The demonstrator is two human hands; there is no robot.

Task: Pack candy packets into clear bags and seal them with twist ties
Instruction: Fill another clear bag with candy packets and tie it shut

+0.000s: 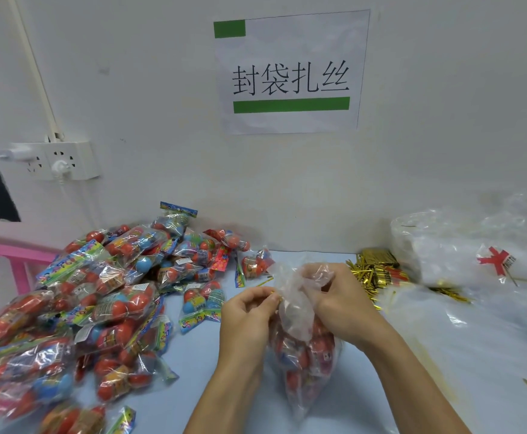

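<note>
Head view put both of your hands at the near middle of the tabletop [212,355], working on a clear bag [303,349] filled with red and blue candy packets. Your right hand [337,305] was clenched around the gathered neck of that bag, with the loose plastic top bunched up above your fingers. Your left hand [249,311] pinched a gold twist tie [267,289] between thumb and fingertips, right against the neck of the bag; whether the tie was already wound around it could not be told.

A large heap of candy packets [99,296] covered the left side of the tabletop, reaching from the near edge back to the wall. A pile of gold twist ties [378,272] lay toward the far right, just beyond your right hand, and a stack of empty clear bags [462,245] sat in the far right corner. A paper sign [290,73] with green bars hung on the wall above, and a power strip [65,161] was mounted at the left.
</note>
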